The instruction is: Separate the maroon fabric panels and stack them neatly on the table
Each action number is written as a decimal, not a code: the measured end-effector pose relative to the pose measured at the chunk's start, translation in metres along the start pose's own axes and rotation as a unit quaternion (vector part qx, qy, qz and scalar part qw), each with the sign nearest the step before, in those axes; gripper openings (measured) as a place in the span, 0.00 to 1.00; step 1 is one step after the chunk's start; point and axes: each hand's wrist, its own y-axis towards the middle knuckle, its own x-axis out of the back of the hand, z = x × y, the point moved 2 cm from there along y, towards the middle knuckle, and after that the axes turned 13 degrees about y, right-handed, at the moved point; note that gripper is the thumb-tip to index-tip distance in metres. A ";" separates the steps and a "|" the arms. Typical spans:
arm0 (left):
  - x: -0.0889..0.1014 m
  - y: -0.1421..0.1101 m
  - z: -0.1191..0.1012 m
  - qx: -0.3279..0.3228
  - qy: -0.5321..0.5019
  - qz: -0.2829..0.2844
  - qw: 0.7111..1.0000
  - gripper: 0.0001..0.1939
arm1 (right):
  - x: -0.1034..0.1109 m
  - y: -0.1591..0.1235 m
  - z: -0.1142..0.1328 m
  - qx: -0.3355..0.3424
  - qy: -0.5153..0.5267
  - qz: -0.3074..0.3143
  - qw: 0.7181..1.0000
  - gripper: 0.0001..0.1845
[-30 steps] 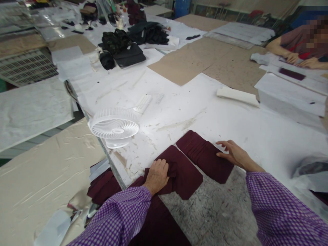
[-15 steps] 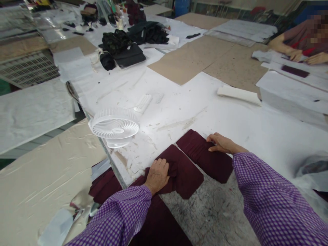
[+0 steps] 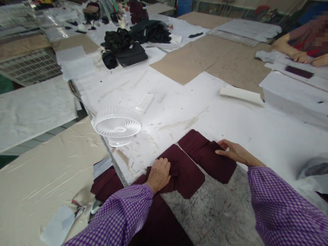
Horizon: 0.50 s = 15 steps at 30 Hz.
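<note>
In the head view two stacks of dark maroon cut fabric lie side by side near me. My left hand (image 3: 160,173) rests on the left stack (image 3: 188,176) with its fingers curled into a bunched fold of cloth. At the outer edge of the right stack (image 3: 205,153), my right hand (image 3: 232,151) pinches a maroon fabric piece (image 3: 220,158) between thumb and fingers, its edge raised a little off the layers below. More maroon fabric (image 3: 159,225) spreads under my left forearm, and a further maroon pile (image 3: 107,184) sits lower, beyond the table edge.
A white fan (image 3: 118,126) stands at the table's left edge, with a white slatted piece (image 3: 145,102) behind it. A curled white strip (image 3: 242,95) lies right of centre. Dark clothes (image 3: 133,54) and brown sheets (image 3: 189,65) are farther back. Another person's hands (image 3: 302,57) work at far right.
My right hand has shifted right and drawn the edge of the top maroon piece with it, bunching and lifting it. My left hand stays put on its stack. The view has shifted slightly.
</note>
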 end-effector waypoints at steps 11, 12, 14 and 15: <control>-0.001 0.000 0.000 -0.001 0.001 -0.008 1.000 0.10 | -0.002 -0.013 -0.014 -0.058 0.044 0.054 0.996 0.15; -0.001 0.000 0.000 0.000 0.001 -0.008 1.000 0.10 | -0.002 -0.013 -0.013 -0.057 0.042 0.056 0.996 0.14; -0.002 0.000 0.000 0.001 0.001 -0.008 1.000 0.10 | -0.001 -0.012 -0.013 -0.056 0.033 0.059 0.996 0.15; -0.002 0.000 0.000 0.002 0.002 -0.008 1.000 0.10 | -0.001 -0.012 -0.013 -0.055 0.028 0.059 0.996 0.15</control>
